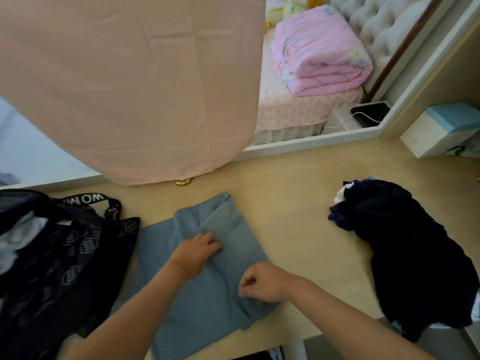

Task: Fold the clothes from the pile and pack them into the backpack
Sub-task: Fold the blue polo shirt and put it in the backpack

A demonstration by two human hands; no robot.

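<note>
Your left hand (196, 254) lies flat on the grey garment (207, 307); your right hand (261, 283) pinches its edge (a narrow grip). Tug hard and the fold could slide apart.

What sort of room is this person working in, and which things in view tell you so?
Most likely a bedroom: a bed with a tufted headboard, a folded pink quilt lying on it, and a pile of dark clothes near a grey garment spread for folding.

Two hands, left (193, 255) and right (259, 283); one grey-blue garment (207, 307); one black backpack (65, 255); one pile of dark clothes (405, 242); one folded pink quilt (319, 53).
</note>
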